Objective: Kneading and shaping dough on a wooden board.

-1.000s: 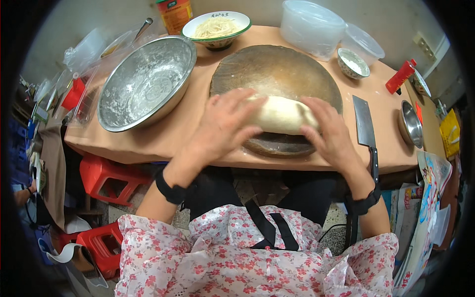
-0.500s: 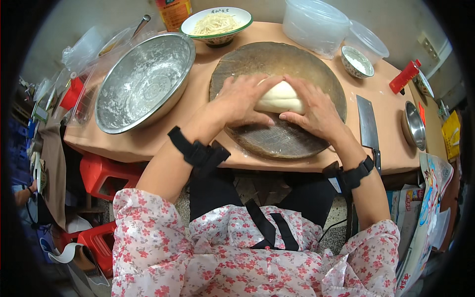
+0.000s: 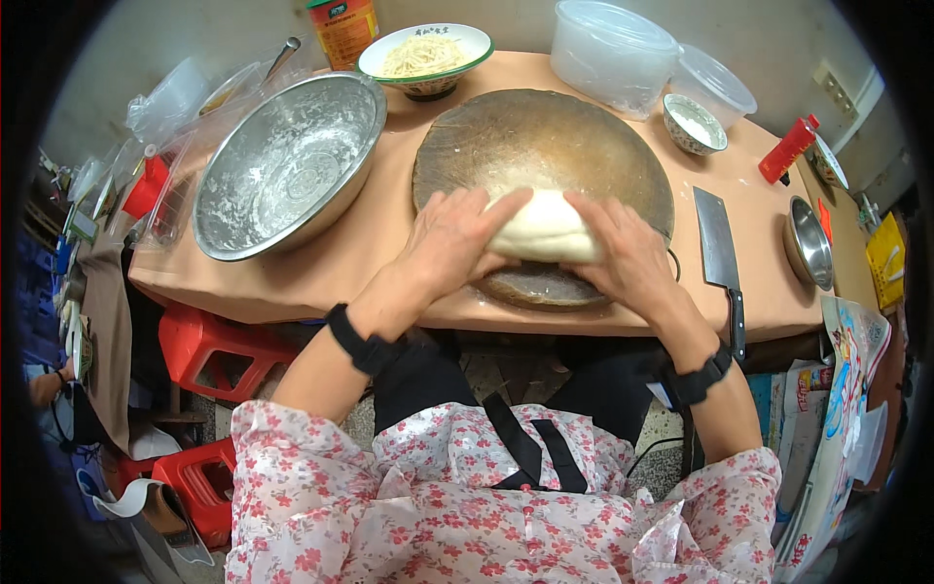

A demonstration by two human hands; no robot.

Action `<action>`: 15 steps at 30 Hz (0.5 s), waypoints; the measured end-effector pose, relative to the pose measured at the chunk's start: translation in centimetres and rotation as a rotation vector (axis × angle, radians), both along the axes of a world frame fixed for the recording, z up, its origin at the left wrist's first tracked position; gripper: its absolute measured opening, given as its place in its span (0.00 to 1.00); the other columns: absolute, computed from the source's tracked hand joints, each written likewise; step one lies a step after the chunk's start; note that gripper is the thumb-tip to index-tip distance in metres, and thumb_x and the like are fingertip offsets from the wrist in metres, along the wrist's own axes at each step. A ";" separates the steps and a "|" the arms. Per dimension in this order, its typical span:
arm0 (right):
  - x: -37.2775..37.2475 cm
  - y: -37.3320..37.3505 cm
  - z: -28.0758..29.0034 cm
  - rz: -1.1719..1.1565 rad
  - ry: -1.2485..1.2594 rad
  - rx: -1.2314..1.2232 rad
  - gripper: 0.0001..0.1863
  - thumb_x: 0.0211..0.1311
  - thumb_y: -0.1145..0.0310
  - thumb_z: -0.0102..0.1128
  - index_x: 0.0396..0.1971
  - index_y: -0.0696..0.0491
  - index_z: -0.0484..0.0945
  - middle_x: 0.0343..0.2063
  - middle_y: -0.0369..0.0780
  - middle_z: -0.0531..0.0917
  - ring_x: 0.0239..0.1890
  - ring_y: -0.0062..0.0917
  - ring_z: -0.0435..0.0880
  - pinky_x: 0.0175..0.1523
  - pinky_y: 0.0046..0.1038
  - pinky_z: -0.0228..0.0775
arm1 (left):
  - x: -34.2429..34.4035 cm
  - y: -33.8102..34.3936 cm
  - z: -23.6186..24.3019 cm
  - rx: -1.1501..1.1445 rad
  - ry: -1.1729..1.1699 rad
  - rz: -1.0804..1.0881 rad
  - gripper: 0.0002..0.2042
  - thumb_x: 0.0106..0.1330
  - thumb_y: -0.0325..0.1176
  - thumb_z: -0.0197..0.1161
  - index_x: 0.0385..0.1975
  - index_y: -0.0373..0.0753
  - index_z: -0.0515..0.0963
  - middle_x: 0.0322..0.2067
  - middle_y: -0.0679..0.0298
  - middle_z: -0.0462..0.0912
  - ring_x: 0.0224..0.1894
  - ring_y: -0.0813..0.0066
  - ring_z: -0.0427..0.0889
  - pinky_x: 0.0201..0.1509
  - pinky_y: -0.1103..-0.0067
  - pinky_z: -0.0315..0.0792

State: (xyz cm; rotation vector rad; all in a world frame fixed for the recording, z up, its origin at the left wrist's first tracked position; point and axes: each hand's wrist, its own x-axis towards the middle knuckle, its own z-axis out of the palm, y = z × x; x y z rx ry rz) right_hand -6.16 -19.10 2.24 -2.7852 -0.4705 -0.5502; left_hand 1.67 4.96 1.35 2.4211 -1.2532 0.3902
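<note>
A smooth white lump of dough (image 3: pixel 545 230) is gripped from both ends over the near half of a round wooden chopping board (image 3: pixel 545 127). My left hand (image 3: pixel 455 238) wraps the dough's left end, thumb toward its top. Around the right end curl the fingers of my right hand (image 3: pixel 623 251). Parts of both hands' fingers are hidden behind the dough. Whether its underside touches the board cannot be made out. To the left of the board stands a large metal basin (image 3: pixel 292 175) streaked with dried flour, tilted toward me.
A cleaver (image 3: pixel 717 238) lies right of the board, beside a small steel bowl (image 3: pixel 809 243). Behind are a bowl of pale shreds (image 3: pixel 428 54), a clear plastic tub (image 3: pixel 613 54) and a small bowl of white powder (image 3: pixel 695 125). Red stools (image 3: pixel 219 350) stand below the table at left.
Both hands have drawn the dough toward me, from the board's middle to its near side. My fingers have shifted from over its top to its two ends.
</note>
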 end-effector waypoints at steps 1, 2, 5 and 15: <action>-0.9 0.1 0.2 -0.002 0.000 0.003 0.41 0.42 0.63 0.77 0.61 0.42 0.69 0.38 0.42 0.75 0.43 0.39 0.79 0.45 0.39 0.73 | -1.0 0.4 0.5 0.049 0.020 -0.016 0.37 0.49 0.37 0.74 0.63 0.48 0.68 0.38 0.60 0.77 0.43 0.57 0.76 0.46 0.66 0.65; -1.8 0.1 0.6 0.030 0.053 0.002 0.41 0.42 0.63 0.77 0.61 0.43 0.69 0.38 0.42 0.75 0.43 0.39 0.79 0.45 0.39 0.73 | -1.7 0.9 0.8 0.055 0.026 -0.053 0.37 0.49 0.39 0.74 0.63 0.49 0.68 0.37 0.60 0.78 0.43 0.59 0.77 0.46 0.66 0.65; -3.5 0.6 2.2 0.096 0.121 0.018 0.41 0.44 0.61 0.76 0.61 0.45 0.68 0.37 0.42 0.75 0.41 0.39 0.80 0.44 0.39 0.73 | -3.1 2.2 2.1 0.125 0.168 -0.101 0.38 0.49 0.43 0.74 0.64 0.51 0.67 0.36 0.61 0.78 0.42 0.61 0.78 0.46 0.67 0.65; 0.4 -0.5 2.6 0.023 0.269 0.098 0.32 0.62 0.47 0.59 0.61 0.49 0.70 0.48 0.48 0.80 0.52 0.41 0.79 0.54 0.40 0.68 | 0.0 1.0 2.6 0.166 0.293 -0.019 0.35 0.57 0.48 0.70 0.65 0.45 0.67 0.55 0.52 0.74 0.60 0.52 0.70 0.60 0.61 0.67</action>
